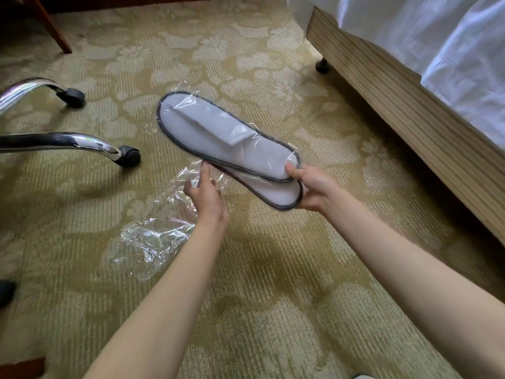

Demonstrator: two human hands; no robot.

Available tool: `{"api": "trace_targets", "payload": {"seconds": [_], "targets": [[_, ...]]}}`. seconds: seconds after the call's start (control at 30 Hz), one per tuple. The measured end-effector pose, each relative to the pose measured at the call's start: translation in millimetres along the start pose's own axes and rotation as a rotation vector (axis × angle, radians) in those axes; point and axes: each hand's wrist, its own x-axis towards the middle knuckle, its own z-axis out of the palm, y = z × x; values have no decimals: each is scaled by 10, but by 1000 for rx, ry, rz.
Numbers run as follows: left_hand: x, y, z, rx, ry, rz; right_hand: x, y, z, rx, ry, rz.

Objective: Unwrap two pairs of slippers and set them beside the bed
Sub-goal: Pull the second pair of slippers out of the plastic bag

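My right hand (pixel 314 190) pinches the light, floppy slippers (pixel 226 149) at their five-o'clock heels; left hand (pixel 205 195) open beside slippery wrap (pixel 153 242).

Both forearms outstretched; right hand (pixel 314 187) curled in a grip, left hand (pixel 205 192) fingers extended.

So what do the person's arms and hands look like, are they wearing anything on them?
Nothing shows on them. Both forearms are bare, with no sleeves in view. The left hand and right hand have no gloves, and no rings, watch or bracelets are visible.
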Motion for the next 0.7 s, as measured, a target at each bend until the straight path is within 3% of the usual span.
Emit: {"api": "trace_targets", "payload": {"seconds": [0.17,0.37,0.53,0.7], "targets": [[117,115,-112,-359,-254,-77,45,19,-11,0,-21,-58],[91,38,-108,-406,-383,-228,61,64,-21,56,-108,-115],[41,53,41,-520,-330,-343,63,102,7,-41,-116,-92],[14,50,115,-551,-281,-390,24,239,136,-141,-29,-229]]}}
